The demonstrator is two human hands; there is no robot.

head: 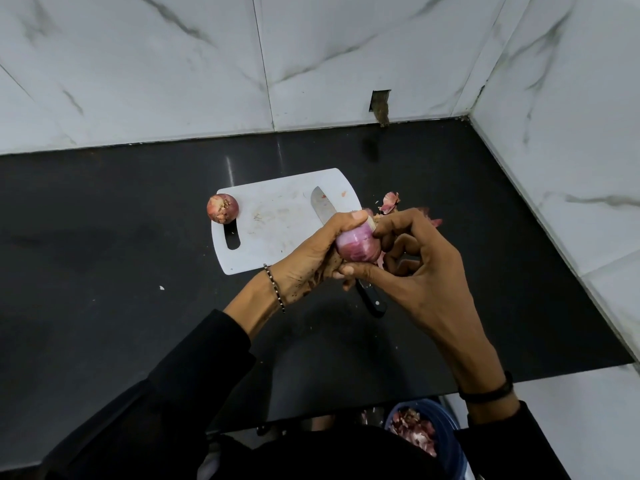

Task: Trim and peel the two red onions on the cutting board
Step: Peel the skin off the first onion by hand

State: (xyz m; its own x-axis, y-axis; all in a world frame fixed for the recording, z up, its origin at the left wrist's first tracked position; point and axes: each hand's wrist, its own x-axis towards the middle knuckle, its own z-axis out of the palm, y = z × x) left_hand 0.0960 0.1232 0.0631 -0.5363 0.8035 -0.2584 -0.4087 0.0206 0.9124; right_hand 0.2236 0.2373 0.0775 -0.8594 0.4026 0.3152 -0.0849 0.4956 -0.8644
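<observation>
No readable txt, labels, brands or nos. anywhere in view.

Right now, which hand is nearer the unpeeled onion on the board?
Left. The left hand, holding the other onion, is right of the unpeeled onion; the right hand is farther right.

Forearms converge at centre: left hand (308,261) grips round half-peeled red onion (356,247), right hand (426,271) pinches it between thumb and forefinger.

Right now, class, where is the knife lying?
In the head view, the knife lies mid-frame under the held onion: blade on the right part of the white cutting board, black handle resting on the dark counter.
</observation>
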